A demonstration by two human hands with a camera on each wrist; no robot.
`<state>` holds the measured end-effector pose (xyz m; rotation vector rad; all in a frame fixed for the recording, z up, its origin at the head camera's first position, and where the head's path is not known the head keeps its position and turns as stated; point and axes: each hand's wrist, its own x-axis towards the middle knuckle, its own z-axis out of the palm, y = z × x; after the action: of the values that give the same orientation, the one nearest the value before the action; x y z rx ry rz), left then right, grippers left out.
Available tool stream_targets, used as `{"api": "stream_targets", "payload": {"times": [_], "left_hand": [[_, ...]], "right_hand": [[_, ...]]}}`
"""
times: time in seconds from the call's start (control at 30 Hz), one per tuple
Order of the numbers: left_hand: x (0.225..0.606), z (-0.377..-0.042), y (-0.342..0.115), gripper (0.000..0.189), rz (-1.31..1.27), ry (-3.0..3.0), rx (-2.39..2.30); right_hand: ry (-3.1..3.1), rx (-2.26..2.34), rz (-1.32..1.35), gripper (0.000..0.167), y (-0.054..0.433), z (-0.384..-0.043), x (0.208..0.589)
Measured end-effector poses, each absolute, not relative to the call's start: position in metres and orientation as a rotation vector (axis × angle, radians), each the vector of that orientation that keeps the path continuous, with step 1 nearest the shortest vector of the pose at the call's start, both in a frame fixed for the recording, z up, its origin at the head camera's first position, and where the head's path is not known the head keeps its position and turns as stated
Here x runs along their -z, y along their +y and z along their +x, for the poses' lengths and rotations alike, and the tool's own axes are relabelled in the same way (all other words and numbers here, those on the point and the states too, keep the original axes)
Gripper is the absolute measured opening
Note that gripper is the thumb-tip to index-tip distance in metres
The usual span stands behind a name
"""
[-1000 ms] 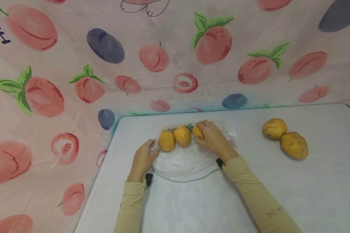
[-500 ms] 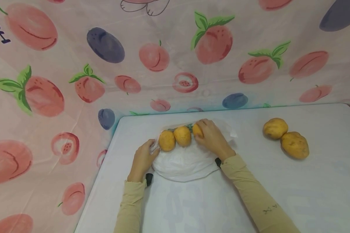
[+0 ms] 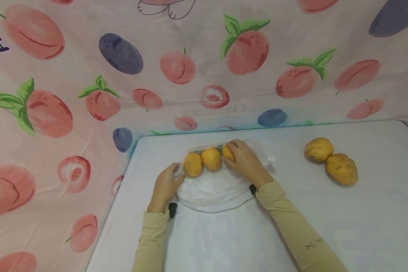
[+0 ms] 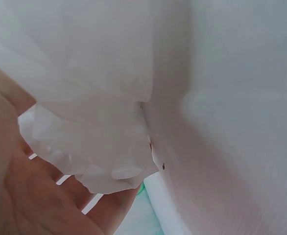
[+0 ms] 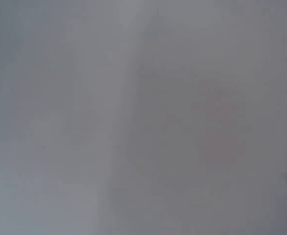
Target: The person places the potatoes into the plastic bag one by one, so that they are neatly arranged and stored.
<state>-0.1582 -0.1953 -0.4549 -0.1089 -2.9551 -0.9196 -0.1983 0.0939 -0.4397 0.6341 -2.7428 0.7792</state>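
A white plastic bag lies flat in the head view, with two yellow potatoes on it, a left one and a middle one. My right hand grips a third potato at their right, its fingers covering much of it. At the bag's left side, my left hand holds the edge between thumb and fingers. The left wrist view shows the crumpled bag edge in front of the fingers. Only a grey blur fills the right wrist view.
Two more potatoes, a smaller one and a larger one, touch each other at the right of the white table. A fruit-printed cloth hangs behind the table and along its left side.
Both hands and the potatoes keep nearly the same places. The right forearm has shifted slightly left, and the head view has moved a little.
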Motion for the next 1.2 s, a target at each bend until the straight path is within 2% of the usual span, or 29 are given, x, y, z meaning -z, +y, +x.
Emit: {"api": "stream_targets", "payload": {"times": [0.27, 0.63, 1.2], "left_hand": [[0.454, -0.157, -0.195, 0.044, -0.094, -2.960, 0.923], [0.454, -0.157, -0.195, 0.043, -0.099, -2.957, 0.920], [0.452, -0.156, -0.193, 0.042, -0.116, -2.952, 0.919]], "right_hand": [[-2.752, -0.797, 0.639, 0.052, 0.095, -0.193, 0.435], [-2.737, -0.834, 0.644, 0.047, 0.101, -0.183, 0.425], [-2.742, -0.676, 0.702, 0.049, 0.125, -0.168, 0.411]]}}
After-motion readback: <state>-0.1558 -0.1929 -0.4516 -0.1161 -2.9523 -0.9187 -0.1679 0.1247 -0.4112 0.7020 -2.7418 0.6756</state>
